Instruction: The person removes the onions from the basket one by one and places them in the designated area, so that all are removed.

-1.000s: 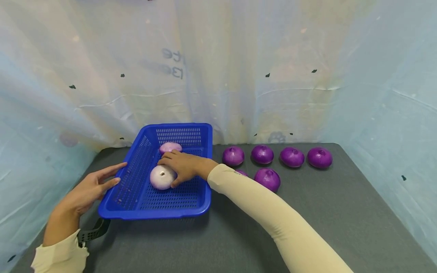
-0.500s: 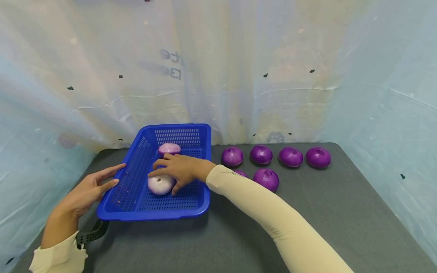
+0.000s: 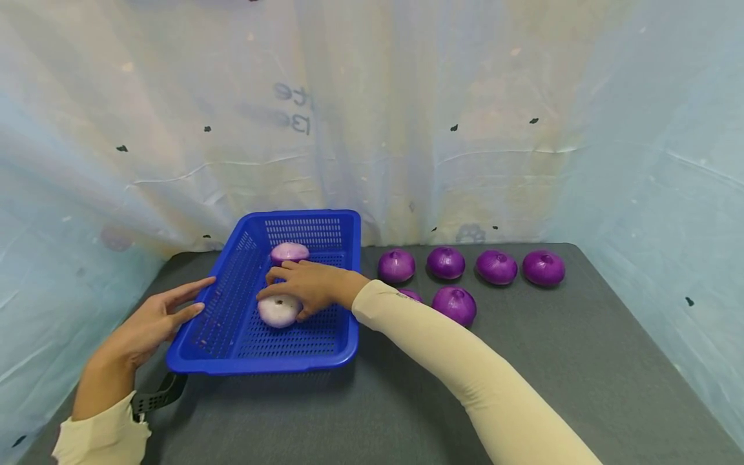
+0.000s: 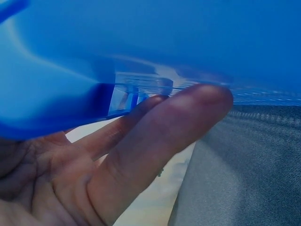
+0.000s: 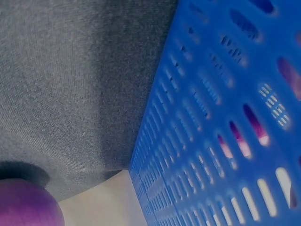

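Note:
A blue slotted plastic basket (image 3: 264, 366) stands on the left part of the table. Straight fingers and thumb of my left hand (image 3: 148, 326) touch its left rim from outside; the left wrist view has a finger (image 4: 164, 127) against the blue side wall. Inside the basket, my right hand (image 3: 308, 284) reaches over the right rim and holds a pale purple onion (image 3: 279, 314), thumb on the near right side and fingers over the top. Another pale onion (image 3: 289, 252) lies behind it in the basket. The right wrist view shows mostly the basket's outer wall (image 5: 181, 127).
Several dark purple onions stand right of the basket: a back row ending with one onion (image 3: 543, 268) at the right, a nearer onion (image 3: 454, 306), and one onion (image 3: 410, 294) mostly behind my right sleeve. A grey cloth (image 3: 558, 361) covers the table. Plastic sheeting (image 3: 372, 129) hangs behind.
The held onion has shifted slightly nearer to me within the basket, and my right fingers have spread and moved over its top. My left hand stays at the rim.

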Motion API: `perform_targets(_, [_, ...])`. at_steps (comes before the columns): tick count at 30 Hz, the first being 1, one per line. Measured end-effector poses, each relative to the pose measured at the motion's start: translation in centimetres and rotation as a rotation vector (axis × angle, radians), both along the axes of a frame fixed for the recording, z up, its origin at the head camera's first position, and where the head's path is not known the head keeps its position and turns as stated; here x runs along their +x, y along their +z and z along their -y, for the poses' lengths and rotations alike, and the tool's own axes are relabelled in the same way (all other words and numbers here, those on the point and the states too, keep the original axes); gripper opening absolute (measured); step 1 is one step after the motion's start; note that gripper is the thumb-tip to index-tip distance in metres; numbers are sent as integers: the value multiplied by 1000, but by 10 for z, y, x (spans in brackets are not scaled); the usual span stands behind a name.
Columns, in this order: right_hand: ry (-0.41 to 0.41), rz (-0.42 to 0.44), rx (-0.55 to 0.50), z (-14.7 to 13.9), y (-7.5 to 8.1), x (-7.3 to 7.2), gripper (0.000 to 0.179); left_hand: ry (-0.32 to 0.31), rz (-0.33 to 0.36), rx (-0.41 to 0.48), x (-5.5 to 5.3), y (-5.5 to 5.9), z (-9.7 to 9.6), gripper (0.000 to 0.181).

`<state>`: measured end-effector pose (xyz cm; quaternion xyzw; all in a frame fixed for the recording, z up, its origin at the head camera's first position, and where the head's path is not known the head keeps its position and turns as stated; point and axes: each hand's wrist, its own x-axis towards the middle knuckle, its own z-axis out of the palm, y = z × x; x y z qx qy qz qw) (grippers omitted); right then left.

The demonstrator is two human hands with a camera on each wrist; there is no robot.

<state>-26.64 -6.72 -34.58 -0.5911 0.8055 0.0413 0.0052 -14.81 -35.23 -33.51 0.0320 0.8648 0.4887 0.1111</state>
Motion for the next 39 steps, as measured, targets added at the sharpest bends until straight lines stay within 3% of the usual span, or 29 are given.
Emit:
perform_targets(10, [-45, -43, -36, 1, -2, -3, 76, -2, -1, 10, 2, 0, 2, 66])
perform_targets(14, [-89, 28, -64, 1, -2, -4, 71, 3, 8, 7, 1, 0, 2, 67])
perform_targets(24, [-153, 319, -230, -1, -4, -8, 65, 1, 1, 4, 1, 1, 0, 66])
perform_targets(29, [-170, 350, -196, -2, -3, -8, 67, 5, 4, -1, 1, 2, -2, 67])
perform_targets(35, [-214, 360, -173, -1, -4, -9, 57, 7, -2, -11, 1, 2, -2, 67])
perform_targets(39, [-210, 387, -153, -1, -4, -10, 68, 12, -1, -24, 1, 2, -2, 67])
